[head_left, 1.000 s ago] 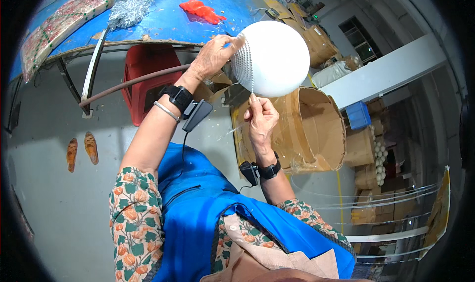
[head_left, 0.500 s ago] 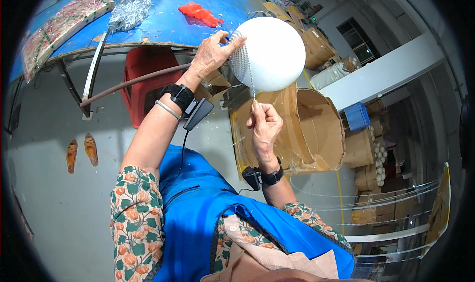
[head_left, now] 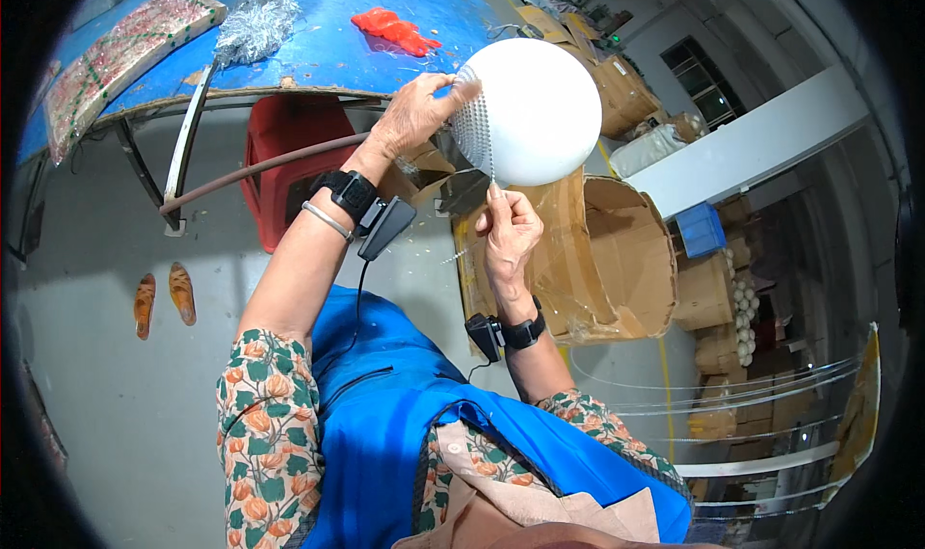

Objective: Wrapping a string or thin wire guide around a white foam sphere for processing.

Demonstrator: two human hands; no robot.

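Observation:
A smooth white ball [head_left: 547,110] is in front of me, just past the blue table's edge. Rows of silver beads [head_left: 472,130] cover its left side. My left hand [head_left: 416,115] grips the ball's upper left, its thumb blurred over the beads and its other fingers partly hidden. Below the ball, my right hand [head_left: 512,231] pinches a thin bead strand [head_left: 492,163] between thumb and forefinger. The strand runs up along the edge of the beaded rows. What supports the ball from behind cannot be made out.
On the blue table [head_left: 323,48] lie a red glove-like bundle [head_left: 397,31], silver tinsel [head_left: 255,28] and a wrapped slab [head_left: 135,62]. Beneath it is a red stool [head_left: 289,163]. An open cardboard box [head_left: 617,260] stands beyond my right hand. Bead strands [head_left: 752,395] stretch across at right.
My right hand has moved slightly up and left, closer to the ball, so less strand hangs between them. My left thumb has shifted over the beads.

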